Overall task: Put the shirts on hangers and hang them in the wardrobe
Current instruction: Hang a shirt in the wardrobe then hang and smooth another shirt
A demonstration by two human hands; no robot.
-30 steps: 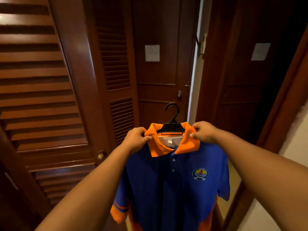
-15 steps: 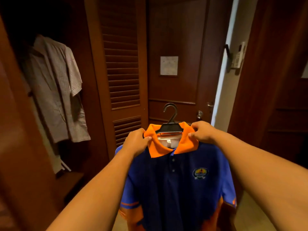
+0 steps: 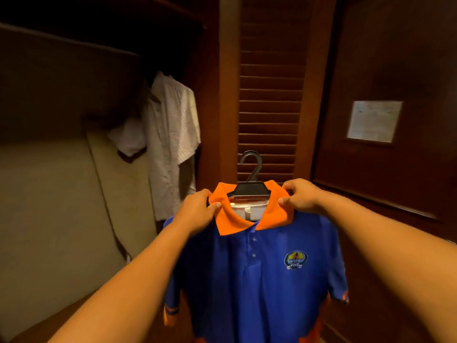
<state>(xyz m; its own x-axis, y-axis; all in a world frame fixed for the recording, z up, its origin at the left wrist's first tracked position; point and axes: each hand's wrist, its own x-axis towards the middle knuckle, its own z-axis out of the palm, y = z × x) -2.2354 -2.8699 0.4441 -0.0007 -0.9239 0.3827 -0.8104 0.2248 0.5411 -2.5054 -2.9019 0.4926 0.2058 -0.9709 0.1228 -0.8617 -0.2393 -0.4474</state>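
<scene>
Wardrobe rail [image 3: 74, 42] dim, polo shirt [image 3: 259, 280] hem cropped

view swung left, open wardrobe [image 3: 74, 169] now ahead, checked shirt [image 3: 173, 144] nearer

Wardrobe [image 3: 74, 78]: standing open, its dark interior facing the camera.
Checked shirt [image 3: 173, 144]: hanging inside the wardrobe, at its right end beside the frame.
Blue polo shirt [image 3: 259, 280]: sitting on a black hanger [image 3: 251, 186], outside the wardrobe, in front of its right frame.
</scene>
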